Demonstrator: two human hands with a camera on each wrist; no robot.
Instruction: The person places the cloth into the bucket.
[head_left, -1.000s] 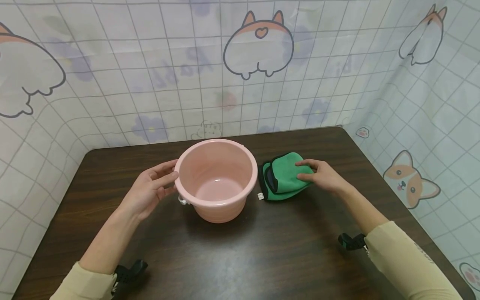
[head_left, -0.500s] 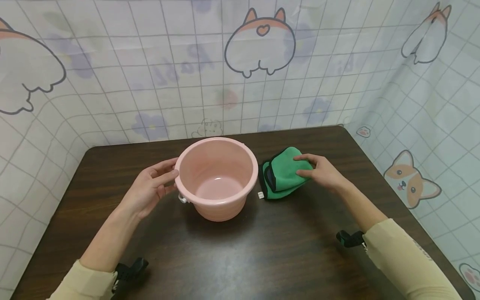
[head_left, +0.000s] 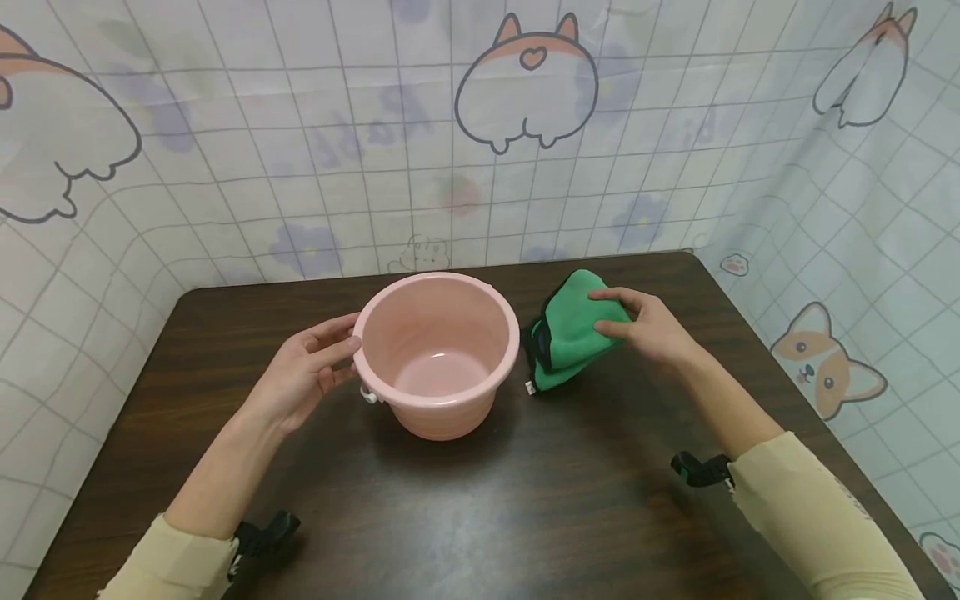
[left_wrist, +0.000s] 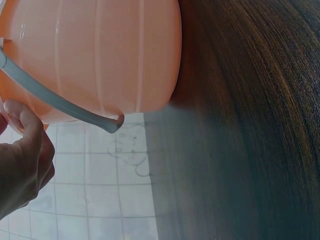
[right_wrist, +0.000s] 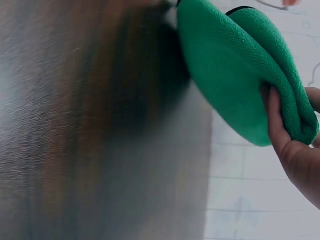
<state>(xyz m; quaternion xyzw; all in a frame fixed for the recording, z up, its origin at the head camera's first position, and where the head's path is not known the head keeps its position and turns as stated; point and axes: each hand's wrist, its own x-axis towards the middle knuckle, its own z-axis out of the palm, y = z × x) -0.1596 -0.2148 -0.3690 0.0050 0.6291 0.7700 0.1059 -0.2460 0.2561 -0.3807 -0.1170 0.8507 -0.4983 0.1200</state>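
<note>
A pink plastic bucket stands upright on the dark wooden table, with nothing inside it. My left hand grips its left rim between thumb and fingers. In the left wrist view, the bucket's pale handle hangs down along the ribbed wall. To the right of the bucket, my right hand pinches a folded green towel with black edging and a small white tag. The right wrist view shows the thumb pressed into a fold of the green towel, whose gripped end is raised above the table.
The brown table ends at a back edge close behind the bucket and towel. White grid-patterned sheets with cartoon dogs hang behind the table and along both sides. Dark straps sit at the wrists.
My right hand has lifted the towel's right part, so the towel stands more upright and narrower. The left hand and the bucket have stayed in place.
</note>
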